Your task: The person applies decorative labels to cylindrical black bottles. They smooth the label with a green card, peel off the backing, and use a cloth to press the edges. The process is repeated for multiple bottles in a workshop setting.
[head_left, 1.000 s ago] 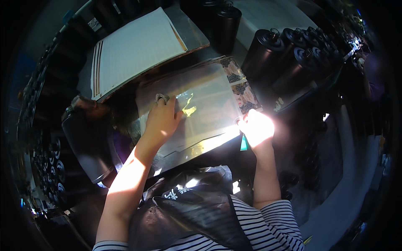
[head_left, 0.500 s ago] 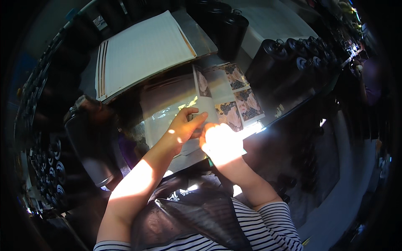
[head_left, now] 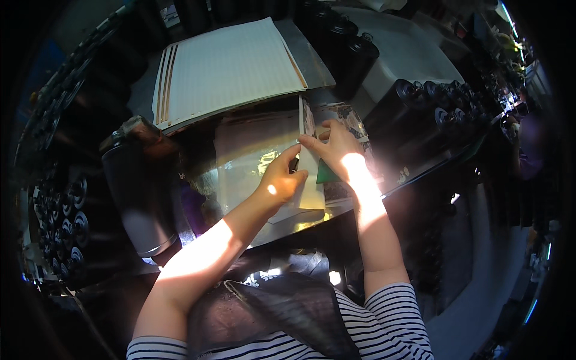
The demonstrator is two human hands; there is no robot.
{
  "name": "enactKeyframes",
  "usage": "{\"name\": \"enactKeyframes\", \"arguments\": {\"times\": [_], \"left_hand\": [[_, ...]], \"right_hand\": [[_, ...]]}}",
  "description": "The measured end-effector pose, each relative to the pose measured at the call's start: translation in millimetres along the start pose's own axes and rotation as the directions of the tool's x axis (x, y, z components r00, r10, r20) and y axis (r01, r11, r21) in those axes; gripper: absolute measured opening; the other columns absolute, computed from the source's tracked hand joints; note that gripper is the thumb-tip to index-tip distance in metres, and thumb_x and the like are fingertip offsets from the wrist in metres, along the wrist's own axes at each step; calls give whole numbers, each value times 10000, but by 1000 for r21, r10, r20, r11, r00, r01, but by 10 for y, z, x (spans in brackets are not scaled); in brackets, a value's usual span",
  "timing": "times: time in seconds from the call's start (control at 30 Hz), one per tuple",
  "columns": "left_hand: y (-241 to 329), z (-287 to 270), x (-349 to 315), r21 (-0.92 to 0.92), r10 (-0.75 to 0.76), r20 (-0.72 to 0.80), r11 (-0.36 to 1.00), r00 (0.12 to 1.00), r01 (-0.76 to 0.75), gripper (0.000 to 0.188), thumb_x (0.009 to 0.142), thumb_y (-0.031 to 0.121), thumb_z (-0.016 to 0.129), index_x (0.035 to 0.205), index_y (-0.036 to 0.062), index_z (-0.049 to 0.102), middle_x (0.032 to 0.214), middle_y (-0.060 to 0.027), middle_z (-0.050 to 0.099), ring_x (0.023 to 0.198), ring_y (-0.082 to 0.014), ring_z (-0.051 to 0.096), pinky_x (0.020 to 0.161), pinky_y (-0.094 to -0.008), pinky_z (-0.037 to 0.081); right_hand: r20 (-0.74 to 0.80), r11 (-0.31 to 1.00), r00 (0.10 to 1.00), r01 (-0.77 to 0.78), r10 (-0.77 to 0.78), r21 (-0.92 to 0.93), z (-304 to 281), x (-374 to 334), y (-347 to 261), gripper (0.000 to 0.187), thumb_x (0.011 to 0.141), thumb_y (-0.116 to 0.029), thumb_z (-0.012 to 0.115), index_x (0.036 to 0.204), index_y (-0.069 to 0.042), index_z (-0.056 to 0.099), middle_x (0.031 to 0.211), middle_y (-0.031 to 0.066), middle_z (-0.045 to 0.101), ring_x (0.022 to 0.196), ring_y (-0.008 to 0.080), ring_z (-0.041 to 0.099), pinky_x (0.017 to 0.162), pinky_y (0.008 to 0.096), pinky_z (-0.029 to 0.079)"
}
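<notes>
Over pale sheets (head_left: 237, 174) — both hands (head_left: 281, 181) (head_left: 338, 150) at a narrow strip (head_left: 310, 197)

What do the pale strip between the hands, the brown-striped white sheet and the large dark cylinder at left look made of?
Pale strip: thin paper or plastic film, smooth, going by its straight edges.
Brown-striped white sheet: probably paper, matte, faintly lined, without glare.
Large dark cylinder: coated metal or hard plastic, satin, judging by its soft sheen.

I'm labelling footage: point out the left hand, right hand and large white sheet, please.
Left hand (head_left: 279, 182), head view: back of the hand.
Right hand (head_left: 342, 150), head view: back of the hand.
Large white sheet (head_left: 231, 73), head view: middle of its top.
</notes>
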State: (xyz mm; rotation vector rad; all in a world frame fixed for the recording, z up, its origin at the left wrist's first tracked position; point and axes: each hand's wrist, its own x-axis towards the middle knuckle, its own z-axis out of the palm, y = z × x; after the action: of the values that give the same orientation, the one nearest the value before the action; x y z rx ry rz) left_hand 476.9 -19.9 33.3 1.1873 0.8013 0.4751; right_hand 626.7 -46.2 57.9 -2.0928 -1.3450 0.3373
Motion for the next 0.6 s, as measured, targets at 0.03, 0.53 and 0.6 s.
{"name": "enactKeyframes", "arguments": {"times": [0.03,0.53,0.6], "left_hand": [[-54,24,73,-13,-19,-2,1000,1000,19,534,781,-14,546,1299,-10,413,1064,-117,575,908,-174,564,799,-264,446],[-96,282,571,-114,-135,92,983,987,145,597,812,-33,516,1377,23,330,1091,-133,559,937,-203,582,814,-293,463],[-118,245,617,-200,-144,108,966,984,164,584,821,-45,500,1376,49,346,1088,-134,559,927,-215,594,804,-307,479]], "right_hand": [[41,1000,999,-7,6,29,13,89,53,475,757,-310,718,1045,44,587,810,120,637,682,165,604,618,280,477],[367,861,918,-304,150,407,170,553,750,287,810,-269,672,831,16,642,720,53,612,660,92,552,590,227,435],[366,827,923,-297,119,478,182,594,915,266,842,-256,636,835,10,636,746,49,612,674,89,551,600,221,437]]}}
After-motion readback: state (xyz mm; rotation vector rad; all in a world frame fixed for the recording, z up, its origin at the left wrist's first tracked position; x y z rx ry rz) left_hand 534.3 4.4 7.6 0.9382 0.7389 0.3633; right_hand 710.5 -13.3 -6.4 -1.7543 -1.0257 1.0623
